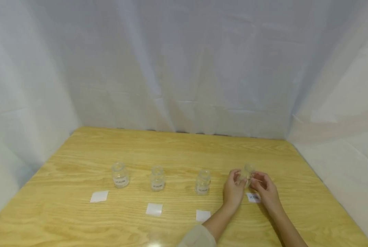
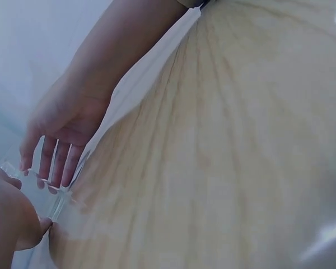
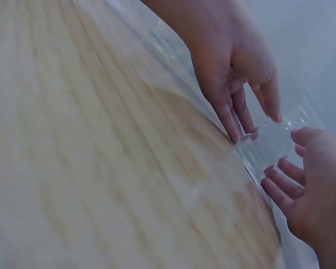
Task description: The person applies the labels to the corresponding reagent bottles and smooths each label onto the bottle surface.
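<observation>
A clear glass jar at the right of the table is held between both hands. My left hand grips it from the left side, thumb toward me. From the right, my right hand holds the same jar with thumb and fingertips. In the right wrist view the fingers of both hands bend around the glass jar. The left wrist view shows only part of the jar between the hands. A white slip with dark print lies just in front, close to the right wrist.
Three more glass jars with printed labels stand in a row to the left: one, another and a third. Before them lie blank white slips. White curtains surround the wooden table.
</observation>
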`<state>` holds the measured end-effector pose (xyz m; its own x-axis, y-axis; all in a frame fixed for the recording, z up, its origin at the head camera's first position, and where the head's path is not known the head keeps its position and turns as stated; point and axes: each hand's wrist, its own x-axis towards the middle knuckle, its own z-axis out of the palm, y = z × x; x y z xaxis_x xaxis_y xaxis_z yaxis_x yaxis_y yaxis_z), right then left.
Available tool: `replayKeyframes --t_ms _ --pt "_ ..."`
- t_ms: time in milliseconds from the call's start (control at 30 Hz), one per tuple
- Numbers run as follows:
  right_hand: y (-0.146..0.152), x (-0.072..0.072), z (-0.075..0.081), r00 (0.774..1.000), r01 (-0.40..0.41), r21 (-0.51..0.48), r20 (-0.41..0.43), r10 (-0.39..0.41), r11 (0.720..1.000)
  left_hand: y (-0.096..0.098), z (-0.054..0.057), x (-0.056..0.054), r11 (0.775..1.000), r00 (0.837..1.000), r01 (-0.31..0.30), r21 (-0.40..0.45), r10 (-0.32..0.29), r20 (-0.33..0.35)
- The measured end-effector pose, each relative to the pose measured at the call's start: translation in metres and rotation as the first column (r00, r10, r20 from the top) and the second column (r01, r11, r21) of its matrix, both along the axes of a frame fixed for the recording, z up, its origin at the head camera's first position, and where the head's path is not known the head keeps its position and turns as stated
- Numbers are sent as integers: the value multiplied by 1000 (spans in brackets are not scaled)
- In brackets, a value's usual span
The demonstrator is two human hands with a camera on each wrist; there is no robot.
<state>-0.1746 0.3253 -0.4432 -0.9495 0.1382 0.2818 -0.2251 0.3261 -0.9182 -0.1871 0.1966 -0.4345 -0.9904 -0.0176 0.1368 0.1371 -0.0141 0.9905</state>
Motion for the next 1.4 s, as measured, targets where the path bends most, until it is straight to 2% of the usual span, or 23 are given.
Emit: replayKeyframes --t_ms 67,433,567,800,933,1400 --pt "-1 2 1 1000 -9 -2 -13 9 1000 -2 1 3 1000 1000 2 11 -2 -3" --pt "-9 11 3 995 -84 1 -58 84 996 -20 9 19 998 996 31 48 -35 81" --pt "-13 13 3 993 -100 -3 -68 99 995 -26 10 25 998 997 40 51 -43 70" --pt "-17 20 5 994 -108 35 4 108 994 -35 9 31 996 996 75 57 -78 47" --pt "-20 23 6 994 -108 40 -9 109 993 -39 11 34 996 995 87 36 -89 55" --pt "-22 24 6 992 -124 57 -18 125 991 -37 8 37 999 999 37 30 -37 21"
